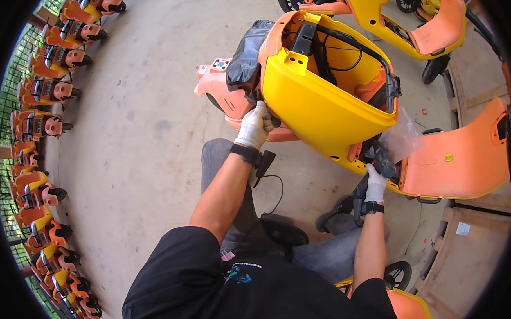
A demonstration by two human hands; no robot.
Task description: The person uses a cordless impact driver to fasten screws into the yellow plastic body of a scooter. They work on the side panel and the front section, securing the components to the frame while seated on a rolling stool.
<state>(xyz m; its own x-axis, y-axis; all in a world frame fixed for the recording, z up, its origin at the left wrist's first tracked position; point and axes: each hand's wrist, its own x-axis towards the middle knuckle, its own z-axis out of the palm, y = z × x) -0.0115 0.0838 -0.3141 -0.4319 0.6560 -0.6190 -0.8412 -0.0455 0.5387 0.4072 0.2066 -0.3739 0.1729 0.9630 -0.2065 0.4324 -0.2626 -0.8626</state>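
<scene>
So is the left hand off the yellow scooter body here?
No: the gloved left hand grips the lower edge of the yellow scooter body, while the right hand holds a dark power tool against its underside.

Gloved left hand [254, 126] grips the yellow shell [321, 109] at its edge. Gloved right hand [375, 184] presses what appears a power driver [382, 162] against its underside.

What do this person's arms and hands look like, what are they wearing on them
Both the left hand and the right hand wear white knit gloves. Each wrist carries a black strap; the left one has a small black box with a thin cable trailing off. Forearms are bare below short black sleeves.
</scene>
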